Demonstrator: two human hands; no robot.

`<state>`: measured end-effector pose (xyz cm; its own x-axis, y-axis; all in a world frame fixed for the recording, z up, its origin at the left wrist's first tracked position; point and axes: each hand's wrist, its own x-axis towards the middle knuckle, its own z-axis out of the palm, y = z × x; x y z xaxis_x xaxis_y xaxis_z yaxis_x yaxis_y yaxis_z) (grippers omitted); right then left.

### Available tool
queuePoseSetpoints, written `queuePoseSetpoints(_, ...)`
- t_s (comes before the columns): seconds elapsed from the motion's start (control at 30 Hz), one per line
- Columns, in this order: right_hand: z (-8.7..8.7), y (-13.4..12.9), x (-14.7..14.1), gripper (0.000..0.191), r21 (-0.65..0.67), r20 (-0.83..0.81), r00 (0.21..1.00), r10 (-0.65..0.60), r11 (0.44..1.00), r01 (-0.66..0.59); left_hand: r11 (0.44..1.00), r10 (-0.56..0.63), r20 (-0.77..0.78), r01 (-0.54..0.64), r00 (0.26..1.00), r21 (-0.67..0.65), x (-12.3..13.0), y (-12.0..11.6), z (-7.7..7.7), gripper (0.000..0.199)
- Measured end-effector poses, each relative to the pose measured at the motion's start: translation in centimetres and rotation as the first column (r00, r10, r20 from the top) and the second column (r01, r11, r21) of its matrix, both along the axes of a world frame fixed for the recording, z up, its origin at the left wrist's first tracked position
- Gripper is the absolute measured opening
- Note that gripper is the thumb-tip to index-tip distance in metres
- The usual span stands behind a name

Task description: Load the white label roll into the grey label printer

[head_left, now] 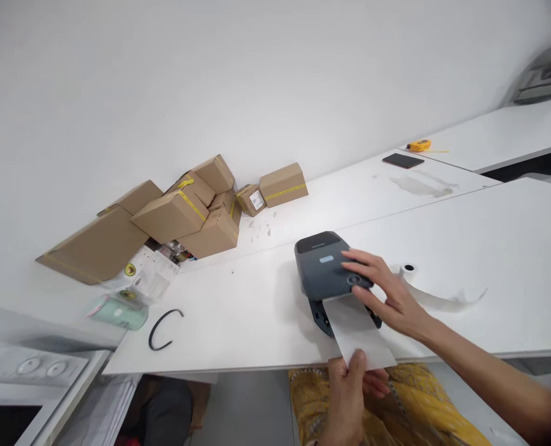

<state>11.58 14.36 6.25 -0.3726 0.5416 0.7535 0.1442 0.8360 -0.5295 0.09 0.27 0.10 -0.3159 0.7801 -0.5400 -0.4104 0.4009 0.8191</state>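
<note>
A dark grey label printer stands near the table's front edge. From between its lid and its base, a white paper strip hangs out toward me. My left hand pinches the strip's lower end, thumb on top and fingers underneath. On the printer's lid, close to its round button, rests my right hand with fingers apart. The printer's inside is mostly hidden. Just beyond my right hand lies a small paper roll with a loose curling tail.
Several cardboard boxes are piled at the back left against the wall. A black curved band and a mint-green canister lie at the left. A dark flat device and a yellow tape measure are at the back right.
</note>
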Motion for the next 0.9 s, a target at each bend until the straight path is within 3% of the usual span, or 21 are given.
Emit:
queuePoseSetpoints(0.17,-4.3,-2.3,1.0,0.046,0.053,0.071,0.995,-0.075,0.996,0.071,0.986,-0.141,-0.046,0.144,0.989,0.084,-0.4,-0.3,-0.6,0.072)
queuePoseSetpoints(0.37,-6.4,-2.6,-0.3,0.039,0.083,-0.067,0.981,-0.182,0.979,0.187,0.983,-0.159,-0.052,0.163,0.986,0.086,-0.6,-0.1,-1.1,0.071)
queuePoseSetpoints(0.47,-7.3,-3.0,-1.0,0.035,0.008,-0.142,0.962,-0.233,0.972,0.237,0.978,-0.18,-0.076,0.187,0.981,0.095,-0.7,-0.1,-1.2,0.067)
queuePoseSetpoints(0.53,-7.8,-3.3,-1.3,0.03,-0.158,-0.173,0.942,-0.288,0.952,0.262,0.968,-0.219,-0.111,0.23,0.969,0.098,-1.0,-0.3,-1.3,0.066)
queuePoseSetpoints(0.63,-8.5,-3.7,-1.8,0.052,-0.525,-0.235,0.892,-0.387,0.822,0.219,0.977,-0.16,-0.306,0.195,0.939,0.088,-1.9,-0.9,-1.7,0.066)
queuePoseSetpoints(0.73,-8.8,-3.7,-2.1,0.081,-0.797,-0.267,0.882,-0.388,0.603,0.023,0.982,0.124,-0.543,-0.023,0.83,0.189,-3.1,-0.8,-1.4,0.063)
queuePoseSetpoints(0.8,-8.8,-3.7,-2.1,0.084,-0.881,-0.249,0.901,-0.356,0.47,-0.058,0.951,0.262,-0.566,-0.108,0.781,0.291,-3.8,0.0,-0.6,0.059)
queuePoseSetpoints(0.83,-8.8,-3.7,-2.1,0.084,-0.901,-0.234,0.909,-0.345,0.429,-0.069,0.94,0.28,-0.543,-0.11,0.792,0.324,-4.0,0.6,-0.1,0.062)
queuePoseSetpoints(0.9,-8.7,-3.7,-2.0,0.085,-0.916,-0.215,0.917,-0.335,0.395,-0.07,0.941,0.198,-0.448,-0.042,0.872,0.335,-4.2,2.1,0.9,0.074)
